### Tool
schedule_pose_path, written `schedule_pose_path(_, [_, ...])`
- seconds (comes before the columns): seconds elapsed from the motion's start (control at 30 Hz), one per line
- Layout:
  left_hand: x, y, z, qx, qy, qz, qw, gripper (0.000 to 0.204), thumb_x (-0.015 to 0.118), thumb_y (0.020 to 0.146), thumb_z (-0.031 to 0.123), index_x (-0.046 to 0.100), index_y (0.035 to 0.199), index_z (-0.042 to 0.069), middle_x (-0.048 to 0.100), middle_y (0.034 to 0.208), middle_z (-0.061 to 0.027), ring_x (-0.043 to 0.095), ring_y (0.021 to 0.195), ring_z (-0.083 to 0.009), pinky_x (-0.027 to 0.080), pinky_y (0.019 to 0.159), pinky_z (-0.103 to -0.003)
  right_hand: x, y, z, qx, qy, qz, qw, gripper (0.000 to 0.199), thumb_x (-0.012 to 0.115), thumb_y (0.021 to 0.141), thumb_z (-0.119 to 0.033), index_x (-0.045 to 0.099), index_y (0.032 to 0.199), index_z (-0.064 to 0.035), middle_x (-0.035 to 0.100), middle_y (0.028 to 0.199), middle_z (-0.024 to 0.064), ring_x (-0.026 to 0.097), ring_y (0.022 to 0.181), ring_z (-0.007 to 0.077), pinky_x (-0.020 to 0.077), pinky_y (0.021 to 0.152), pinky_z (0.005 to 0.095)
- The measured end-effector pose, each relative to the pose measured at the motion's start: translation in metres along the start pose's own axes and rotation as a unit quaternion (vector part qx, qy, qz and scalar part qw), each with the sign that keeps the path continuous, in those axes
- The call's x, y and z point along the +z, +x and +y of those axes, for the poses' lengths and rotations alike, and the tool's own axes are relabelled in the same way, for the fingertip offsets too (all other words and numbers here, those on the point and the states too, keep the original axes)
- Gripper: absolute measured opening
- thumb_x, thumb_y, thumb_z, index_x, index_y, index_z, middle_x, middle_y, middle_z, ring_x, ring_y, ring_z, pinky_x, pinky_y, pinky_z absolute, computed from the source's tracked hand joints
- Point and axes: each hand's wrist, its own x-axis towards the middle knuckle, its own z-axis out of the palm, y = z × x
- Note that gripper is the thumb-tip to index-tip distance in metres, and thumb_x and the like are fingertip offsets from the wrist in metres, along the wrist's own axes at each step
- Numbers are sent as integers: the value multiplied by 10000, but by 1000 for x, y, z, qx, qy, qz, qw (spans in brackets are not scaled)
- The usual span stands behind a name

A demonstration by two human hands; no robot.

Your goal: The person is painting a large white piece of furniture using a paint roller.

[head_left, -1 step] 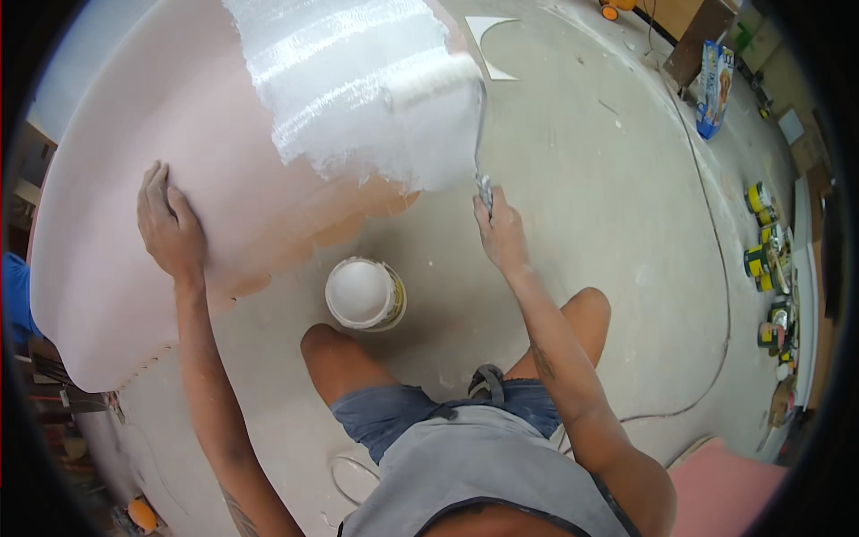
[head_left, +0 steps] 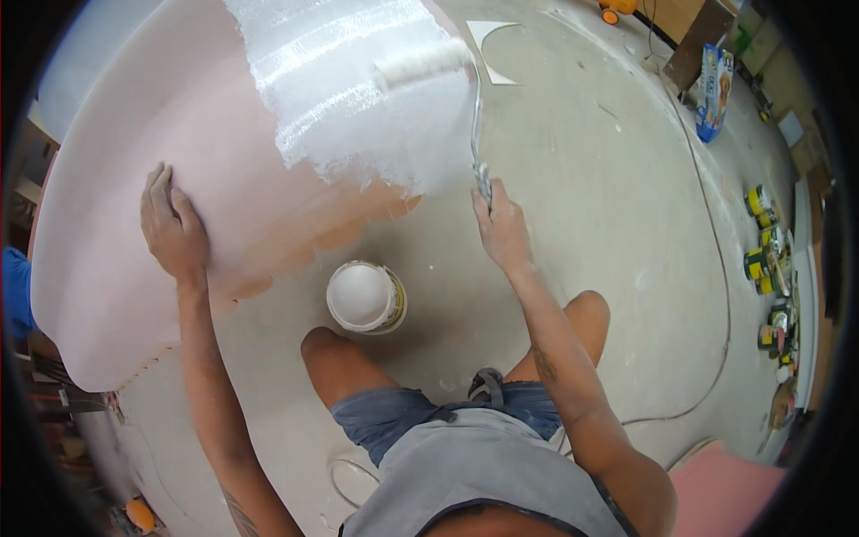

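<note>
A large pale pink curved panel (head_left: pixel 116 259) fills the left side, and a broad patch of wet white paint (head_left: pixel 331 98) covers its upper right part. My right hand (head_left: pixel 503 231) is closed round the handle of a paint roller (head_left: pixel 420 68), whose white sleeve lies on the painted patch. Flat against the bare pink surface rests my left hand (head_left: pixel 174 224), holding nothing, its fingers stretched out. A bucket of white paint (head_left: pixel 360 297) stands on the floor between the panel's brown lower edge and my knees.
A cable (head_left: pixel 723 295) curves across the grey floor (head_left: pixel 573 197) on the right. Several paint cans (head_left: pixel 759 264) line the right side, with a blue bag (head_left: pixel 713 94) farther back. A white cut-out scrap (head_left: pixel 488 54) lies beyond the roller. Another pink piece (head_left: pixel 725 492) sits at lower right.
The roller has moved slightly up and to the left over the white paint, my right hand following a little. My left hand stays on the panel.
</note>
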Motion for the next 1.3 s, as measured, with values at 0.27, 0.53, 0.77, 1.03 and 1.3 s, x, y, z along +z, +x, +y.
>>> schedule_pose_path(0.27, [-4,1,0,1,-7,-5,1000,361,486,995,133,633,1320,80,604,1432,-76,527,1348,-286,387,1148,-427,-38,-29,-22,38,-47,-31,998,336,514,1065,-340,462,1082,-8,627,836,330,613,840,535,449,733,594])
schedule_pose_path(0.53, [-4,3,6,1,-21,-9,1000,349,502,984,121,642,1300,68,607,1421,-87,515,1362,-291,374,1165,-436,-31,-61,5,-19,53,31,998,381,524,1054,-250,492,1369,-38,652,953,310,622,892,500,491,784,531])
schedule_pose_path(0.77, [-9,1,3,3,-11,6,1000,340,512,974,104,647,1281,52,625,1385,-94,535,1342,-295,385,1160,-442,-88,72,-149,-10,-146,-53,988,410,439,1042,-300,598,1329,-53,666,1085,329,626,1024,507,488,904,561])
schedule_pose_path(1.03, [-11,5,5,12,-15,17,1000,321,537,951,94,659,1246,56,632,1369,-108,545,1332,-306,371,1173,-462,-88,196,-210,-158,-149,56,975,421,409,1024,-312,639,1159,14,702,1031,301,687,942,462,522,900,530])
schedule_pose_path(1.3, [-12,6,3,12,-15,21,1000,335,537,944,82,657,1255,63,630,1376,-104,541,1337,-304,375,1170,-448,-96,223,-246,-86,-101,-55,990,389,437,1011,-302,649,1088,15,701,897,266,703,732,389,563,808,475])
